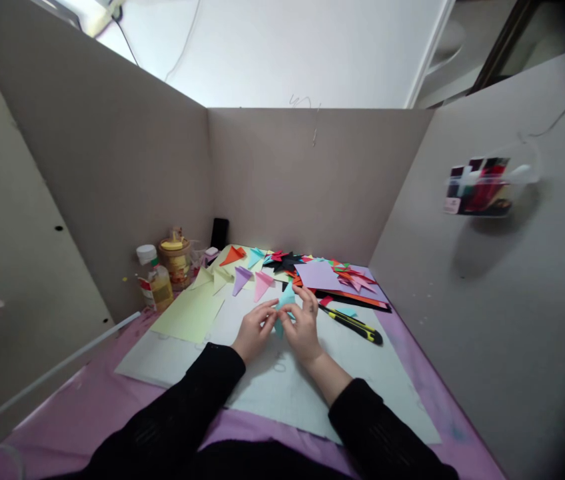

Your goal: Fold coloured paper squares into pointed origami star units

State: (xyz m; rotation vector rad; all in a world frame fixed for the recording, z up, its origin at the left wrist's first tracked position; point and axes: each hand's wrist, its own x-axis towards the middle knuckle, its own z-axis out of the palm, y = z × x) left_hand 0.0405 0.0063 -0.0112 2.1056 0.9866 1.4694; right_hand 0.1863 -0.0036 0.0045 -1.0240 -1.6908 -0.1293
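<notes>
Between my two hands is a light blue folded paper (287,296), held over the white sheet (262,373). My left hand (256,328) pinches its lower left side with thumb and fingers. On the other side my right hand (303,327) grips it, the thumb near the left fingertips and the fingers partly raised behind. Just beyond lie folded paper pieces: a pink one (263,285), a purple one (242,279), an orange one (233,255) and another light blue one (255,257). A black and yellow utility knife (355,325) rests right of my right hand.
Yellow-green sheets (190,313) lie left; purple paper (315,275) tops a stack at right. Colourful folded pieces (287,261) heap at the back. A bottle (156,283), a jar (176,262) and a phone (219,233) stand back left. Grey panels (302,180) enclose the table.
</notes>
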